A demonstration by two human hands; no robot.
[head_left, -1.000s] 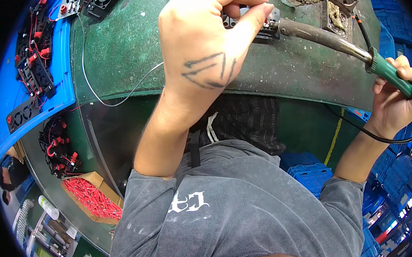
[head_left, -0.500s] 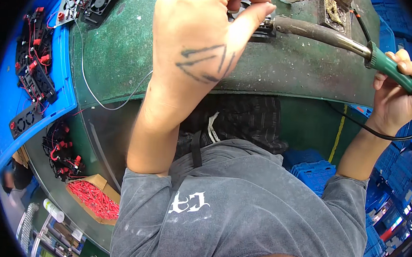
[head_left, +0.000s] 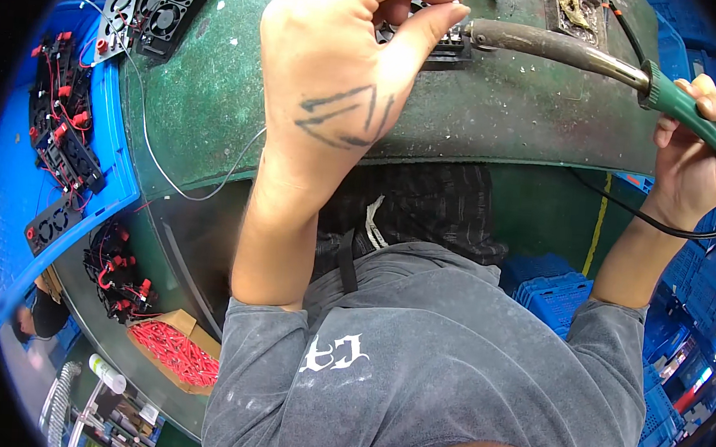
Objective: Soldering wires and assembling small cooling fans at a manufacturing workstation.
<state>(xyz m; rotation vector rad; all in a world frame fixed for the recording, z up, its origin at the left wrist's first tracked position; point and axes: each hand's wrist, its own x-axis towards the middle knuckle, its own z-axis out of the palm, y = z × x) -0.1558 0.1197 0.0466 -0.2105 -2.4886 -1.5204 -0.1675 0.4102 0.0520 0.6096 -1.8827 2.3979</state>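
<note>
My right hand point(head_left: 703, 152) is closed around the green handle of a soldering iron point(head_left: 553, 50), its metal shaft pointing left. Its tip rests at or very close to a black fan unit point(head_left: 449, 54) on the bench, mostly hidden under my left hand point(head_left: 344, 65). With thumb and forefinger pinched just beside the tip, my left hand holds the end of a thin solder wire point(head_left: 150, 138); only a tiny bit shows at the fingertips. That wire loops in from the upper left and passes behind my left wrist. Ink lines mark the back of this hand.
A blue bin point(head_left: 120, 182) at left holds black fan parts with red connectors point(head_left: 65, 132). More fan units point(head_left: 169, 11) lie at the bench's far left. A carton point(head_left: 179, 352) of red pieces stands below. A metal stand point(head_left: 576, 14) sits far right; a black cord hangs from the iron.
The whole view has shifted slightly. Both hands keep their grips, and the soldering iron's tip stays beside the left fingertips at the fan unit.
</note>
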